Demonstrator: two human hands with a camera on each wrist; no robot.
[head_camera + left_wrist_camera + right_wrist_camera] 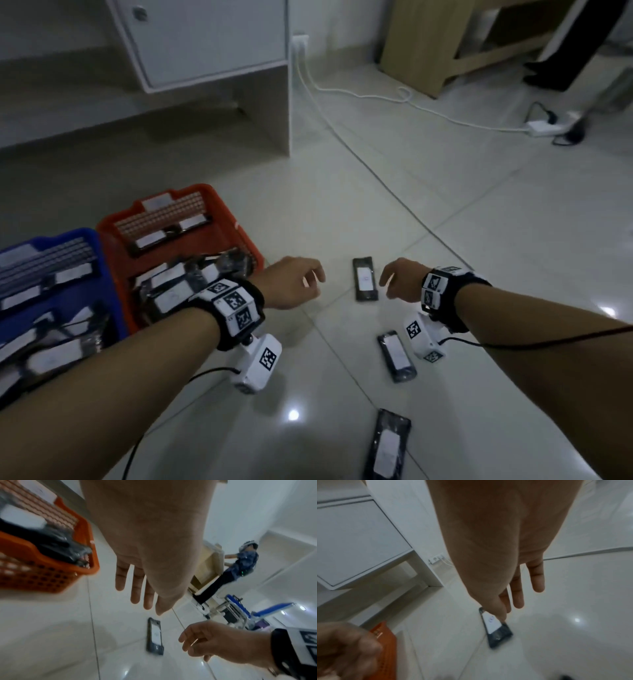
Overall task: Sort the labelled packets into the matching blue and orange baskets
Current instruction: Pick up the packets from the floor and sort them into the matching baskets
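Observation:
Three dark packets with white labels lie on the floor tiles: a far one between my hands, a middle one and a near one. My left hand hovers left of the far packet with relaxed fingers, holding nothing. My right hand hangs just right of that packet, fingers straight and empty. The orange basket and the blue basket stand at the left, each with several labelled packets inside.
A white cabinet stands behind the baskets. A white cable runs across the floor to a power strip. A wooden unit and a person's dark leg are at the far right.

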